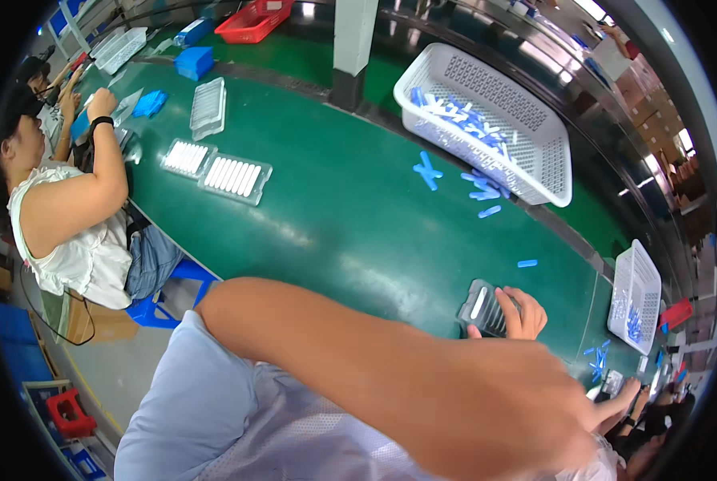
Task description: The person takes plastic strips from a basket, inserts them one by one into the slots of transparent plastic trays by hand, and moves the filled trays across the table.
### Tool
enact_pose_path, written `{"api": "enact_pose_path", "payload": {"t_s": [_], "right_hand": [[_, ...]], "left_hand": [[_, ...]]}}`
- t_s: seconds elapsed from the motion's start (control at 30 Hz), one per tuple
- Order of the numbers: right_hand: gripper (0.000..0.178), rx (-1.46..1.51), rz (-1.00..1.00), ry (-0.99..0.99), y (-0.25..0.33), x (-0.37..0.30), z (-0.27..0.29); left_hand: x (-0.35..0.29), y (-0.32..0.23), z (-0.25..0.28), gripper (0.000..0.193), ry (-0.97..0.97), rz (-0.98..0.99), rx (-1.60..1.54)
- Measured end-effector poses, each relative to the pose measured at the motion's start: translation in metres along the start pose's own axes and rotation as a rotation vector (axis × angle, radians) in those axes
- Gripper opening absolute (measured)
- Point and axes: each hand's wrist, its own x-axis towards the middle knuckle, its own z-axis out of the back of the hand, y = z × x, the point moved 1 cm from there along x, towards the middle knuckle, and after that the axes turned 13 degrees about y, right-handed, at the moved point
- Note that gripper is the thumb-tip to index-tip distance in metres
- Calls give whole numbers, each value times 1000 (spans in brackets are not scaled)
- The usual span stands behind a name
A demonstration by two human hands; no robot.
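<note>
Your left arm cuts right across the front, and your left hand (519,413) is a big motion blur, back of the hand up; can't tell whether it's closed or holding anything. Your right hand (523,316) is beyond it, on the clear compartment tray (467,310), thumb at the near side and fingers over the top. Thumb and fingertips stand moderately apart; can't tell if they're gripping (fingers cover part of the tray).

The tray lies on the green table (358,248), right of centre, close in front of you. One white stick (478,302) sits toward its left end; contents under your fingers are unclear. Just beyond the tray lies a single blue stick (527,264). Farther off, more blue pieces (484,190) lie loose near the large white basket (537,104), which holds a blue-and-white heap. A smaller white basket (621,293), with blue pieces inside, stands at the right.

Over on the far left part of the table, two clear trays with rows of white sticks (233,178) lie end to end, another clear tray (208,109) near them. A co-worker (66,208) in a white top sits at the left, hands raised over the table.
</note>
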Motion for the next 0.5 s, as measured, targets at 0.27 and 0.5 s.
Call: {"api": "enact_pose_path", "payload": {"t_s": [0.27, 0.5], "right_hand": [[74, 246, -28, 196, -5, 8, 5], [69, 200, 182, 344, 30, 44, -16]], "left_hand": [[-110, 43, -54, 35, 139, 449, -16], [-150, 44, -36, 41, -285, 772, -151]]}}
